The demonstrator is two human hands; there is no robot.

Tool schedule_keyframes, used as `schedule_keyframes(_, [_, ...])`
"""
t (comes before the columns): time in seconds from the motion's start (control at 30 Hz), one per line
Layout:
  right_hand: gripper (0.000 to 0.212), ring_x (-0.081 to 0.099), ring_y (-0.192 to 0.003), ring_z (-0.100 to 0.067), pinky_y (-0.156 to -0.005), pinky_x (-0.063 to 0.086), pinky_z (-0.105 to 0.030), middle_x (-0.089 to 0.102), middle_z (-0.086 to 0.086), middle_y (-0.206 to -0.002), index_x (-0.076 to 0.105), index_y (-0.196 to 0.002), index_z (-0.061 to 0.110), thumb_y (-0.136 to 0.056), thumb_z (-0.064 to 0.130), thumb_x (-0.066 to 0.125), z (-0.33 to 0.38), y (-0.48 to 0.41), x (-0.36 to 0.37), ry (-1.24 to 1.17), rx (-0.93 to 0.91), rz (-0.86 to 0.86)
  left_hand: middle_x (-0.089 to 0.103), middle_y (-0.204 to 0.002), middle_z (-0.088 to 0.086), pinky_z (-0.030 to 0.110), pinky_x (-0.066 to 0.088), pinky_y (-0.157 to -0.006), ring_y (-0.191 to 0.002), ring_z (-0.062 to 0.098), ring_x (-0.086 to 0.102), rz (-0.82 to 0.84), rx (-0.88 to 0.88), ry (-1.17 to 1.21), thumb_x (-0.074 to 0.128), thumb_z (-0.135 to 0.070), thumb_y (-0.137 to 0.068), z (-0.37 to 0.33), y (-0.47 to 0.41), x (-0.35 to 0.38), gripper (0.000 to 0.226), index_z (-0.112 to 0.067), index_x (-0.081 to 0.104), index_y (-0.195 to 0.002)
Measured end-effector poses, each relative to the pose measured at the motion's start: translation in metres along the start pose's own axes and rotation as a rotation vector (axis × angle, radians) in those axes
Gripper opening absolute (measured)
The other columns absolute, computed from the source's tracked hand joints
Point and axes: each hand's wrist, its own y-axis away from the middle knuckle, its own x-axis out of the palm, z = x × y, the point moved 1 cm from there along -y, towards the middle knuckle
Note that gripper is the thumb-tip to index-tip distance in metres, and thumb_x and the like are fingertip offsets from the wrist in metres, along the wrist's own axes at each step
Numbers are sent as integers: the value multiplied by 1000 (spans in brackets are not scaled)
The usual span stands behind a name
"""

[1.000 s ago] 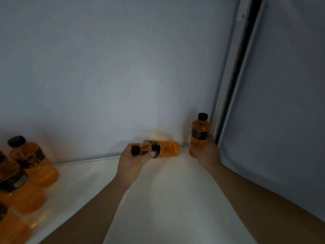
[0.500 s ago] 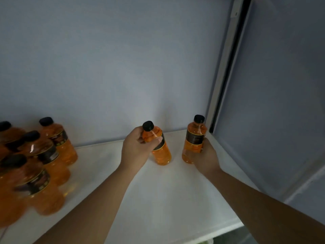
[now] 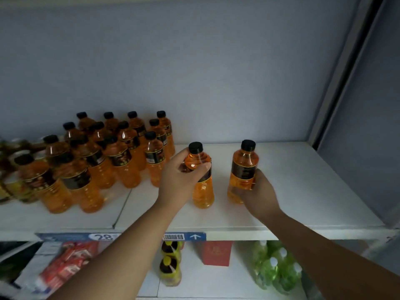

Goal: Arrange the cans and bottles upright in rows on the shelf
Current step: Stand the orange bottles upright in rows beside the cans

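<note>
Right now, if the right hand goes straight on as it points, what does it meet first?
Likely the left bottle, gripped by the left hand: the right hand, gripping the right bottle, points forward-left at it. Depth is unclear.

Left hand (image 3: 181,180) wraps the shoulder of one orange bottle (image 3: 203,195), which is upright on the white shelf (image 3: 303,191). Right hand (image 3: 257,191) grips the lower side of a second orange bottle (image 3: 244,161), also upright, just to the right, with a gap between the two. Rows of matching bottles (image 3: 112,161) stand to the left. Blue price strip (image 3: 104,236) on the front edge. Below it are green bottles (image 3: 277,269) and a red box (image 3: 216,253).
</note>
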Motion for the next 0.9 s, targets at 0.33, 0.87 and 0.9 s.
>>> schedule_keyframes(0.33, [52, 63, -95, -13, -77, 48, -29, 65, 12, -103, 52, -115, 34, -75, 31, 85, 55, 26, 112, 29, -14, 103, 76, -106, -19, 42, 60, -91, -101, 1, 70, -90, -15, -88, 78, -38, -86, 23, 18, -112, 33, -35, 71, -118])
schedule_keyframes(0.87, [55, 61, -90, -7, -69, 47, -25, 63, 17, -100, 53, -125, 33, -79, 34, 81, 82, 35, 217, 67, 33, 114, 67, -123, -25, 23, 52, -89, -116, 0, 61, -179, 19, -320, 69, -54, -89, 70, -2, -202, 46, -45, 58, -133])
schedule_keyframes(0.9, [54, 61, -90, -8, -70, 47, -26, 62, 17, -100, 51, -125, 35, -79, 35, 81, 81, 35, 217, 75, 34, 122, 66, -126, -25, 24, 52, -90, -119, 2, 60, -179, 25, -344, 68, -55, -89, 71, -2, -202, 48, -45, 56, -135])
